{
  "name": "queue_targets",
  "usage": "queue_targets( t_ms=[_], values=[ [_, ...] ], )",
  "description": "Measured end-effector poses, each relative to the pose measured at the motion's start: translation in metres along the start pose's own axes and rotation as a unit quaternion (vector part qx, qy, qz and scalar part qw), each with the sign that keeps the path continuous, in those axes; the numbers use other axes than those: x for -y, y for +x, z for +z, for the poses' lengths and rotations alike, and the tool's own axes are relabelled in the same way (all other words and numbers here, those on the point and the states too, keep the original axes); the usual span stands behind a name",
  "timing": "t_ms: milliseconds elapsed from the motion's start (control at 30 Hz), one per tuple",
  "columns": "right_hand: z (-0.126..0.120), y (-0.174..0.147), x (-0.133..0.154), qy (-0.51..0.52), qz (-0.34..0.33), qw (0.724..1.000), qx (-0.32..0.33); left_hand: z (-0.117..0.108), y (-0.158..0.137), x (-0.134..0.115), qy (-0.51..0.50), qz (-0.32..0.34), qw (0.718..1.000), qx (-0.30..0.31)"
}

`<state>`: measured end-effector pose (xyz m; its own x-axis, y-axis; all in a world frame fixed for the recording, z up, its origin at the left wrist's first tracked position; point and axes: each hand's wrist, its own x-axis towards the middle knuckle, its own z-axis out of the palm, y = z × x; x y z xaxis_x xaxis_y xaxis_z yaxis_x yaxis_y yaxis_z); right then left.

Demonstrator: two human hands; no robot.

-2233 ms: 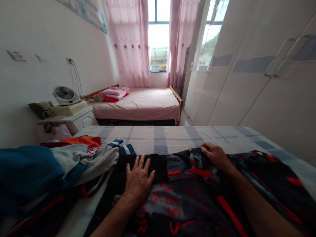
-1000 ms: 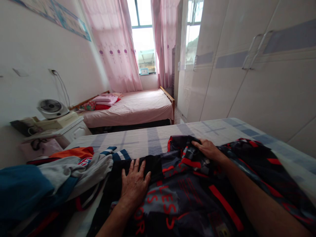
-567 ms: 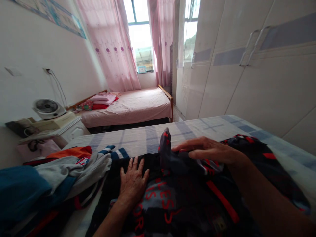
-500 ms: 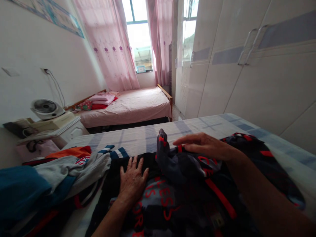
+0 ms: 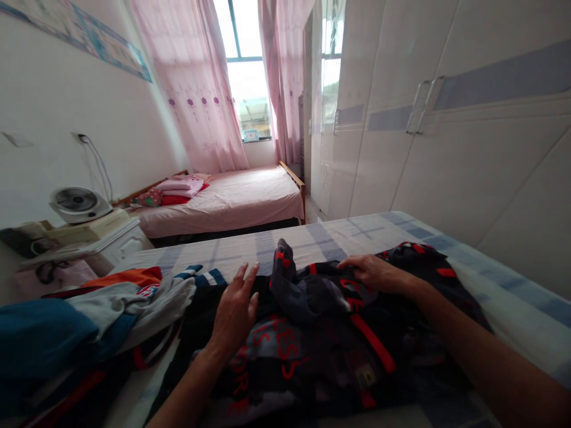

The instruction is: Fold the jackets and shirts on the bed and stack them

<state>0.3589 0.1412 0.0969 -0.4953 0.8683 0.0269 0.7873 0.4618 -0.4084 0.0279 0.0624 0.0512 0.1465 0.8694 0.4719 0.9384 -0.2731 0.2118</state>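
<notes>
A dark camouflage-patterned top (image 5: pixel 307 351) with red lettering and red strips lies across the bed in front of me, one sleeve (image 5: pixel 288 285) folded over with its cuff pointing up. My left hand (image 5: pixel 235 309) hovers just over the black cloth at the top's left side, fingers stretched and holding nothing. At the top's far edge, my right hand (image 5: pixel 370 272) has its fingers bent down onto the cloth and appears to pinch it; the thumb is mostly hidden.
Left of the top lies a heap of clothes: a grey and teal garment (image 5: pixel 120 309) and an orange one (image 5: pixel 129 276). The checked bedsheet (image 5: pixel 348 235) spreads beneath. Beyond are a pink bed (image 5: pixel 241 196), a small fan (image 5: pixel 79 204) on a cabinet, and a white wardrobe (image 5: pixel 486 160) at right.
My left hand has lifted off the dark cloth, its fingers rising. My right hand has come down from above the top and closed on its far edge. The view has shifted slightly.
</notes>
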Motion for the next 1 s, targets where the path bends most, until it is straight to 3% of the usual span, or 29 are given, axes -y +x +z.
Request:
queue_targets(
  t_ms=[67, 200, 300, 433, 533, 700, 800, 933, 1000],
  values=[
    [0.016, -0.008, -0.018, 0.02, -0.016, 0.999, -0.038, -0.006, 0.012, -0.01, -0.012, 0.082, 0.997, 0.001],
    [0.044, -0.014, -0.044, 0.042, -0.022, 0.995, -0.093, -0.013, 0.037, -0.029, 0.011, 0.21, 0.975, 0.075],
    [0.053, -0.015, -0.051, 0.061, -0.006, 0.991, -0.115, -0.023, 0.044, -0.038, 0.049, 0.248, 0.961, 0.11],
    [0.054, -0.019, -0.048, 0.049, -0.027, 0.985, -0.166, -0.044, 0.019, -0.039, 0.074, 0.268, 0.959, 0.058],
    [0.055, -0.02, -0.046, -0.005, -0.033, 0.983, -0.18, -0.05, -0.018, -0.027, 0.065, 0.248, 0.964, 0.067],
    [0.061, -0.014, -0.051, -0.046, 0.044, 0.982, -0.18, -0.043, -0.061, 0.012, 0.047, 0.171, 0.981, 0.081],
    [0.059, -0.016, -0.052, 0.021, 0.015, 0.983, -0.179, -0.058, -0.057, 0.021, -0.017, 0.133, 0.989, 0.057],
    [0.05, -0.024, -0.044, 0.085, 0.019, 0.981, -0.171, -0.089, -0.03, 0.018, -0.09, 0.004, 0.99, -0.106],
    [0.046, -0.027, -0.039, 0.097, 0.03, 0.981, -0.167, -0.09, -0.021, 0.025, -0.06, -0.043, 0.988, -0.133]
  ],
)
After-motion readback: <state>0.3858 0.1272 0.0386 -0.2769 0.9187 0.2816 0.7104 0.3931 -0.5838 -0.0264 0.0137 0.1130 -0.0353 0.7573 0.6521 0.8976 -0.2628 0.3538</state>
